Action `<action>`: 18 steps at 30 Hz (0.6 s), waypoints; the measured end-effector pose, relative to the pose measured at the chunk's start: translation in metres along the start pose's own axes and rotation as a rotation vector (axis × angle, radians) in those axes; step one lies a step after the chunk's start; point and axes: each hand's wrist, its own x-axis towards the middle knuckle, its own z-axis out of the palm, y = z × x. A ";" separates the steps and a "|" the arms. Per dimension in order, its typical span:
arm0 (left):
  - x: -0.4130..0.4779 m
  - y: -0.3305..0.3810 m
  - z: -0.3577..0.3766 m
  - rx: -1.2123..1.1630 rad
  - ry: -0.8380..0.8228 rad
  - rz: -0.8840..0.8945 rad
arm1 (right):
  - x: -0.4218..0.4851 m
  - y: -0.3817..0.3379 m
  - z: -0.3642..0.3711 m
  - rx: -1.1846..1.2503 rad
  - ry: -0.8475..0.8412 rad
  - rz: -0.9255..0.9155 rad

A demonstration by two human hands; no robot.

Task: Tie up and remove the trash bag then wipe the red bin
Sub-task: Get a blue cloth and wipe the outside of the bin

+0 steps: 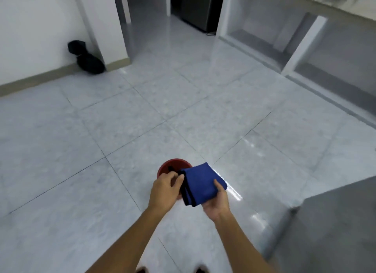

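Note:
The red bin [169, 165] stands on the tiled floor straight below me, partly hidden by my hands. A folded blue cloth [200, 182] with dark edges hangs above the bin's right side. My right hand [216, 200] holds the cloth from beneath, thumb on top. My left hand [165, 189] pinches the cloth's left edge over the bin's rim. A tied black trash bag [87, 59] lies on the floor by the wall at the far left.
A grey counter corner [333, 211] juts in at the lower right. Open white shelving [289, 40] runs along the right. A doorway and a dark appliance [196, 6] lie ahead. My feet [171, 269] show at the bottom edge.

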 end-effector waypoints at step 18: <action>0.222 -0.409 0.246 0.887 -0.174 1.288 | 0.474 0.033 -0.197 0.122 -0.270 -0.513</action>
